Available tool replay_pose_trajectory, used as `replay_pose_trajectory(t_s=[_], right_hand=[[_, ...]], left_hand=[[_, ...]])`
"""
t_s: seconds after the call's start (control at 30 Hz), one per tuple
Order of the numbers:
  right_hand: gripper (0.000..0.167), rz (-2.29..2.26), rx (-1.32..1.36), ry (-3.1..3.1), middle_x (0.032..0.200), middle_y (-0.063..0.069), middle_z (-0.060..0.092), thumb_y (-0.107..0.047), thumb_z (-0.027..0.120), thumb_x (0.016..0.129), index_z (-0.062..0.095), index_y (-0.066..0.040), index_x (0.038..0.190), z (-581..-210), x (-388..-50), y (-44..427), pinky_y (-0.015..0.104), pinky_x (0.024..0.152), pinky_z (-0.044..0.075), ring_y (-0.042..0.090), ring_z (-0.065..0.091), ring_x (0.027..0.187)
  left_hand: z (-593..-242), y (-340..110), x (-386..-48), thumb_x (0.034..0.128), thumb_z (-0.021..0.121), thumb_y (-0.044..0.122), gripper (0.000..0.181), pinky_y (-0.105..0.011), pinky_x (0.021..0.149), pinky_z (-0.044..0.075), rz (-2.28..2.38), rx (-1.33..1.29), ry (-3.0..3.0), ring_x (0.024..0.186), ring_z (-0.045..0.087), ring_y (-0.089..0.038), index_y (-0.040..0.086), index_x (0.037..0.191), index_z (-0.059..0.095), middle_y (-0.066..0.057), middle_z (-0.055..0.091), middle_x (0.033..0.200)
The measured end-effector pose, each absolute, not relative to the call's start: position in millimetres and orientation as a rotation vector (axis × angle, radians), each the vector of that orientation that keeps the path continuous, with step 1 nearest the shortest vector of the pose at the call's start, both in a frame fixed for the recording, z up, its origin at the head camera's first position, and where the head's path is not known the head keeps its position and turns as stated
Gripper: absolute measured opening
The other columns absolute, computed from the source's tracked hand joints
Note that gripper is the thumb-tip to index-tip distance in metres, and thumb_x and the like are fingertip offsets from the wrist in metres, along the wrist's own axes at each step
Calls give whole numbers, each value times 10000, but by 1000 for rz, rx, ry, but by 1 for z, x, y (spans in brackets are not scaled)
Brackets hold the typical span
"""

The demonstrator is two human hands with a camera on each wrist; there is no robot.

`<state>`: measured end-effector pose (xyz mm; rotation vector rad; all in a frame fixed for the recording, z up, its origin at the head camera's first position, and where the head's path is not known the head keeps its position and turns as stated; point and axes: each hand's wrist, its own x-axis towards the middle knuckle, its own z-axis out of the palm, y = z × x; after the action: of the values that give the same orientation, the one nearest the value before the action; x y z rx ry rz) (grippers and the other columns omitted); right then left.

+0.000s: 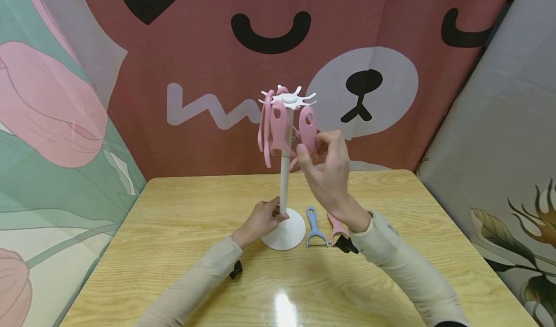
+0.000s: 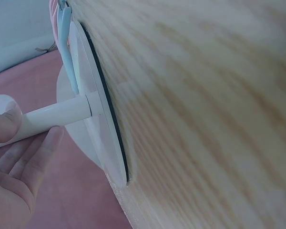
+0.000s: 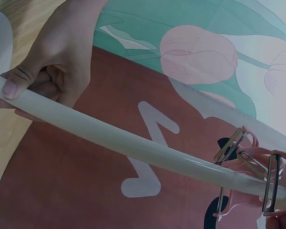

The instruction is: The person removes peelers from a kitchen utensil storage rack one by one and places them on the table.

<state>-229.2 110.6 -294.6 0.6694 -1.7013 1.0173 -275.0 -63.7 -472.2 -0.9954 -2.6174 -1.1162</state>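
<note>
Pink peeler (image 1: 308,127) points handle-up, long axis near vertical, pinched by right fingers (image 1: 333,141); left fingers (image 2: 38,164) grip the white pole (image 1: 284,182).

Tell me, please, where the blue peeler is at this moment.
In the head view, the blue peeler lies on the table, just right of the round white base of the stand and left of a pink peeler.

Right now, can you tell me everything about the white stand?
The white stand is upright on the table, looking smooth, perhaps plastic or painted metal. Its pole rises from a round, flat base with a dark bottom edge to a ring of small hooks. Pink peelers hang there, and the left hand grips the pole low.
</note>
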Motion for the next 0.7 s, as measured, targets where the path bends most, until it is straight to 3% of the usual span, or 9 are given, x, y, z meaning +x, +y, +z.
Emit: replay_pose_trajectory(t_s=[0.17, 0.4, 0.7], right_hand=[[394, 1032, 650, -1694, 866, 140, 484, -360, 580, 961, 526, 27, 1014, -300, -230, 115, 272, 564, 460, 211, 504, 694], [423, 1035, 621, -1706, 845, 148, 466, -378, 586, 964, 513, 38, 990, -307, -233, 122, 272, 627, 373, 233, 463, 704], [439, 1016, 595, -1751, 846, 135, 469, -396, 581, 964, 510, 36, 982, -317, -237, 129, 270, 635, 363, 226, 466, 700]], left_hand=[[-473, -64, -275, 927, 712, 110, 175, -233, 653, 559, -1111, -987, -2628, 782, 708, -165, 30, 1030, 594, -103, 719, 885], [-473, -64, -276, 923, 716, 100, 178, -237, 657, 564, -1116, -983, -2628, 790, 712, -174, 25, 1029, 594, -117, 719, 890], [-474, -64, -276, 924, 714, 98, 173, -230, 654, 561, -1120, -997, -2615, 790, 714, -173, 25, 1023, 592, -117, 719, 889]])
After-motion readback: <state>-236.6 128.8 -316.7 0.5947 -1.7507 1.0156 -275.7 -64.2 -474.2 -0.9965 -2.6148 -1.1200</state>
